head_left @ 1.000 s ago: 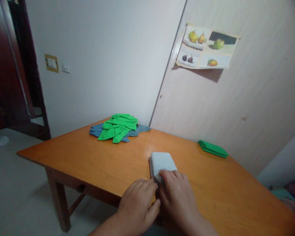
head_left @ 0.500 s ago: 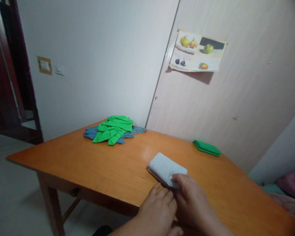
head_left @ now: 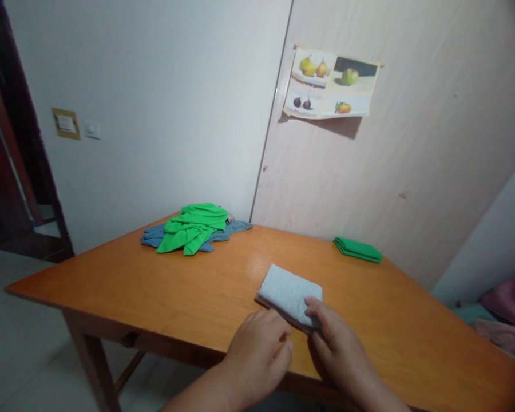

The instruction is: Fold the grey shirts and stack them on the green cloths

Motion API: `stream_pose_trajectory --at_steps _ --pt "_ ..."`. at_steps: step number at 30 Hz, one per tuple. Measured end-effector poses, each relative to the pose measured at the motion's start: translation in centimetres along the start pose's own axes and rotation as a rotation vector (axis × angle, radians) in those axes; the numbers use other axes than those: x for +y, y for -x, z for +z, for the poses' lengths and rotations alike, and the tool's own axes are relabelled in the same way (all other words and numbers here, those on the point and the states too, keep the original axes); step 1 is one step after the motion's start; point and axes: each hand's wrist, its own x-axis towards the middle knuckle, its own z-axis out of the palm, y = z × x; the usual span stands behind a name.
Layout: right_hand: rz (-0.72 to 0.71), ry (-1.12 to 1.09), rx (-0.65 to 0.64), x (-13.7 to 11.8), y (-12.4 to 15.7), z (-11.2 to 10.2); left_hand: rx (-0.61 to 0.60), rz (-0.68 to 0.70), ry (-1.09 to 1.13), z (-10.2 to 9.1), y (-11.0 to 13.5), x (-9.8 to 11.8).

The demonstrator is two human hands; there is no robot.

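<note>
A folded light grey cloth lies on the orange wooden table near its front edge. My right hand pinches the cloth's near right corner, thumb on top. My left hand rests just left of it with fingers curled, its fingertips at the cloth's near edge; whether they grip the cloth I cannot tell.
A crumpled green cloth lies on a blue cloth at the table's far left corner. A folded green cloth sits at the far right by the wall. A fruit poster hangs above. Floor and a dark doorway lie to the left.
The grey cloth has been turned clockwise, so that it now lies slanted. Both hands shifted slightly right with it. The view panned right.
</note>
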Motion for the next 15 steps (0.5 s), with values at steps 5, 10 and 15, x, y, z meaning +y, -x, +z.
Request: stream_pose_trajectory --at_steps 5,10,15 --pt "0.028 -0.14 -0.001 -0.2 0.3 -0.4 0.264 -0.07 0.043 -2.3 -1.9 -1.9" --pt "0.145 -0.328 0.14 -0.2 0.3 -1.6 0.284 0.048 0.052 -2.9 -4.7 -2.5" --pt "0.275 -0.337 0.163 1.0 1.0 -1.9 0.08 0.204 0.002 -2.6 -7.2 -1.6"
